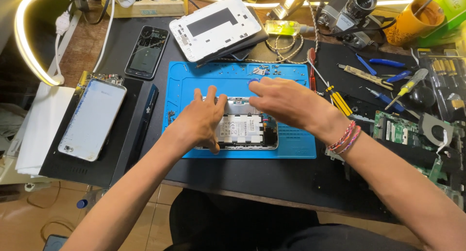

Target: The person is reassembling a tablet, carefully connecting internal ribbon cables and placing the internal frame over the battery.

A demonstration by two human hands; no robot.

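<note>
Cluttered with tools and parts, the dark surface [272,173] carries a blue work mat [296,139] at its middle, lit by a curved lamp tube [24,42] on the left. On the mat lies an opened tablet [242,129], back cover off, its battery facing up. The left hand [201,120] presses flat on the tablet's left end, fingers spread and holding nothing. The right hand [286,103] rests over its upper right corner, fingertips pinched on a small blue pick [253,80]. A white back cover [216,28] sits beyond the mat, with loose screws [242,66] along the mat's top edge.

Judging from this, a slip of the pick could nick the battery or a cable. A sleeve or wrist could also sweep the screws off the mat.
</note>
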